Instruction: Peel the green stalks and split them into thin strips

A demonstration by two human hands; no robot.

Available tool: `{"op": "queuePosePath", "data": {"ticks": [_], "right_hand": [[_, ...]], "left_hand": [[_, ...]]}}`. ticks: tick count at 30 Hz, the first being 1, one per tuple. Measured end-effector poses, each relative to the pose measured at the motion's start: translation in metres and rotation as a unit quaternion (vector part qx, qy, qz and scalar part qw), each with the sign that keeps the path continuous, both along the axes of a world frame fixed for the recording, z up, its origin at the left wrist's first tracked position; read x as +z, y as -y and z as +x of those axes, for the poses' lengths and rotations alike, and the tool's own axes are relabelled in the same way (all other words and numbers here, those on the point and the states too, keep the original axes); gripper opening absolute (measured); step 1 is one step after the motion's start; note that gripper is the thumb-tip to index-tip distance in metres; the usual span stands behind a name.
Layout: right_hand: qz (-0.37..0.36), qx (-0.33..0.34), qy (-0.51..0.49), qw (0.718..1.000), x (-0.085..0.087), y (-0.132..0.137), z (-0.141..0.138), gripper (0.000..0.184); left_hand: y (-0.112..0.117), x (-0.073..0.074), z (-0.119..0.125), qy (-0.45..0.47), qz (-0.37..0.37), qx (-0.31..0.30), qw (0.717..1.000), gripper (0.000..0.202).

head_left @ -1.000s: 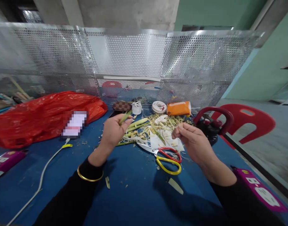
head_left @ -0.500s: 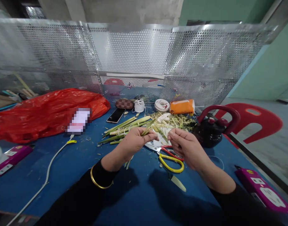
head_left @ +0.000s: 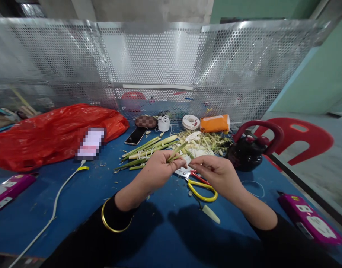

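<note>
My left hand (head_left: 162, 169) pinches a few thin green leaf strips (head_left: 176, 152) between thumb and fingers. Close by its fingertips, my right hand (head_left: 219, 173) is closed in a pinch; whatever lies between those fingertips is too small to make out. Beneath the hands rest scissors (head_left: 203, 190) with one yellow and one red handle, their blades partly hidden. A bundle of green stalks (head_left: 144, 153), tied with white string, lies behind my left hand. Beyond my right hand is a pile of plant shreds (head_left: 217, 142) with some white material in it.
A black kettle (head_left: 245, 156) with a dark red handle stands at the right, past a purple power strip (head_left: 310, 219). Leftward lie a red plastic bag (head_left: 53, 134), a phone on a white cable (head_left: 57, 201) and another phone (head_left: 136, 135). A perforated metal screen (head_left: 156, 56) backs the table.
My right hand has moved left, its fingertips now close to those of my left hand. My left hand still holds the leaf strips. The view has shifted slightly.
</note>
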State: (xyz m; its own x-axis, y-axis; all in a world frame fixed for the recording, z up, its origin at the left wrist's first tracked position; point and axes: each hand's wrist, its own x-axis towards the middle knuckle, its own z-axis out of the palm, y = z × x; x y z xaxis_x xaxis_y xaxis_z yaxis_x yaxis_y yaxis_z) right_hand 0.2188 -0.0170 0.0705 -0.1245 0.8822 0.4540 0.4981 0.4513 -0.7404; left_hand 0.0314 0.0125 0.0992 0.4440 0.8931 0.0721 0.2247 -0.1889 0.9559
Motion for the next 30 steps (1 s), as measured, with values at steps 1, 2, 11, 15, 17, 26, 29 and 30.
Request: {"op": "queuePosePath", "data": {"ticks": [1, 2, 11, 15, 17, 26, 29, 30], "right_hand": [[0.008, 0.002, 0.021, 1.0, 0.0, 0.0, 0.001, 0.018], [0.015, -0.001, 0.04, 0.999, 0.0, 0.001, 0.001, 0.019], [0.004, -0.047, 0.064, 0.997, -0.005, -0.017, 0.013, 0.018], [-0.024, -0.085, 0.095, 0.992, -0.017, -0.037, 0.03, 0.021], [-0.029, -0.104, 0.105, 0.989, -0.027, -0.048, 0.041, 0.022], [0.042, -0.184, 0.151, 0.97, -0.034, -0.057, 0.054, 0.029], [0.042, -0.128, 0.061, 0.989, -0.014, -0.041, 0.029, 0.027], [0.013, -0.071, -0.005, 0.997, -0.007, -0.035, 0.019, 0.026]], "left_hand": [[0.0, 0.001, 0.0, 0.0, 0.0, -0.001, 1.0, 0.018], [0.001, 0.002, -0.001, 0.002, -0.001, -0.003, 1.0, 0.018], [0.002, 0.011, -0.004, 0.079, -0.049, 0.013, 0.996, 0.017], [-0.002, 0.017, -0.014, 0.075, -0.044, 0.032, 0.996, 0.017], [-0.004, 0.02, -0.022, 0.077, -0.037, 0.042, 0.995, 0.018], [-0.01, 0.032, -0.033, -0.074, 0.031, 0.04, 0.996, 0.017], [-0.012, 0.029, -0.022, -0.117, 0.034, -0.014, 0.992, 0.021], [-0.012, 0.028, -0.019, -0.12, 0.035, -0.031, 0.992, 0.021]]}}
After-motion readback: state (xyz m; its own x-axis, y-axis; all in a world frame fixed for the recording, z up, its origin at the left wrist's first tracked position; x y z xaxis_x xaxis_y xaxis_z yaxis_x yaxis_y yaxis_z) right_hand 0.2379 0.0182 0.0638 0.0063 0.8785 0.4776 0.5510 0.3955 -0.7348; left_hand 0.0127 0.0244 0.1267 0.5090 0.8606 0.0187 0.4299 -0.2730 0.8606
